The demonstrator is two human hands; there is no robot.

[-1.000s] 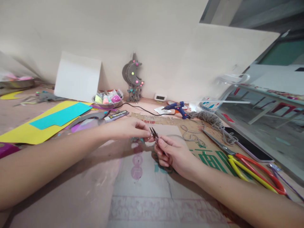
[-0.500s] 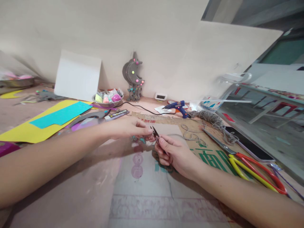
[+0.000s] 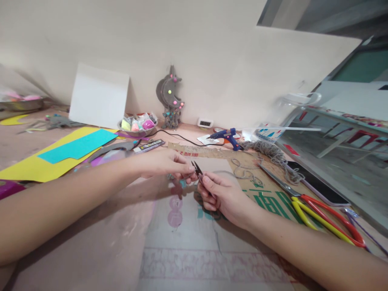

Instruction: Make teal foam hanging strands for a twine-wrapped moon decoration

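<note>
My right hand (image 3: pixel 222 198) is closed around a small pair of black thread snips (image 3: pixel 197 170), whose blades point up and left toward my other hand. My left hand (image 3: pixel 165 163) pinches something small at its fingertips right beside the blades; I cannot make out what it is. A small teal bit shows just under those fingers. Both hands hover over a flattened cardboard sheet (image 3: pixel 194 238) with pink and green print.
Large scissors with red and yellow handles (image 3: pixel 321 212) lie at the right, beside a phone (image 3: pixel 318 186) and a tangle of grey twine (image 3: pixel 269 153). A blue glue gun (image 3: pixel 226 137), a bowl of coloured pieces (image 3: pixel 138 124), yellow and teal foam sheets (image 3: pixel 66 151) and a moon-shaped ornament (image 3: pixel 170 97) lie further back.
Almost nothing has changed. My left fingertips have shifted slightly at the snips' blades; my right hand has stayed in place.
</note>
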